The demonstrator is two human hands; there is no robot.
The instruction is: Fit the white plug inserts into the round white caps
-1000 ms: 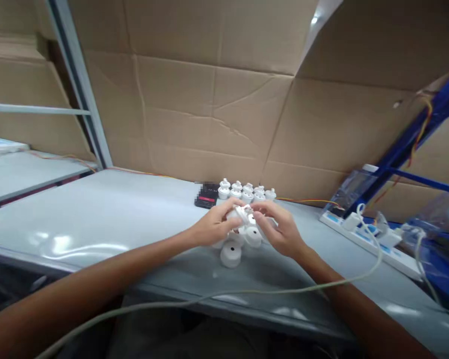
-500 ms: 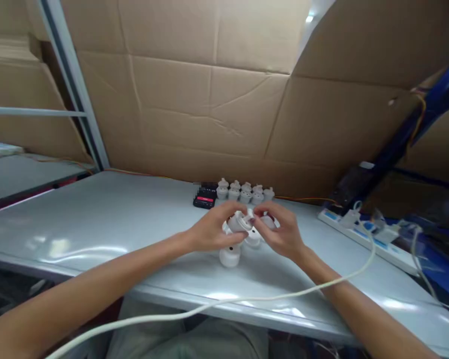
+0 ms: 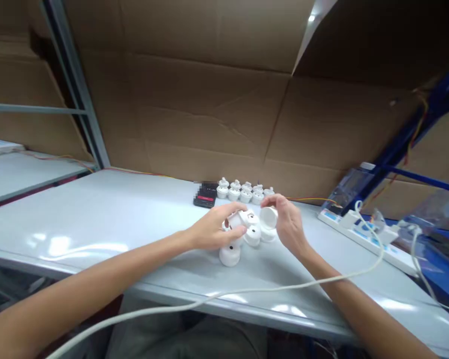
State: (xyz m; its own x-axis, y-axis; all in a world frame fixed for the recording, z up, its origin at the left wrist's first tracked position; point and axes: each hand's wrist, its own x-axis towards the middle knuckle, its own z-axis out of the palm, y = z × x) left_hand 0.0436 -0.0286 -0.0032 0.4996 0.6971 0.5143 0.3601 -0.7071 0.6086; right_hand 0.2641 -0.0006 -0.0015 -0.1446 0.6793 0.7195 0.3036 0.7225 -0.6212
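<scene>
My left hand (image 3: 212,230) is closed around a white plastic cylindrical part (image 3: 236,219), thumb below and fingers above. The part lies tilted with one end toward the right. My right hand (image 3: 291,225) has its fingers curled round a white round cap (image 3: 268,218) that shows its hollow side. Below the hands, a white round part with a dark hole (image 3: 230,256) stands on the table, and a similar white part (image 3: 253,236) sits just behind it. Further white pieces are partly hidden by my hands.
A row of several white knobbed parts (image 3: 246,193) stands along the cardboard wall (image 3: 209,119), beside a black phone (image 3: 205,195). To the right lies a white power strip (image 3: 374,243) with plugs. A white cable (image 3: 262,290) crosses in front of my forearms.
My right hand has drawn away from the part in my left hand and turned, bringing the cap's hollow side into view. The left hand stays nearly in place, its part turned slightly.
</scene>
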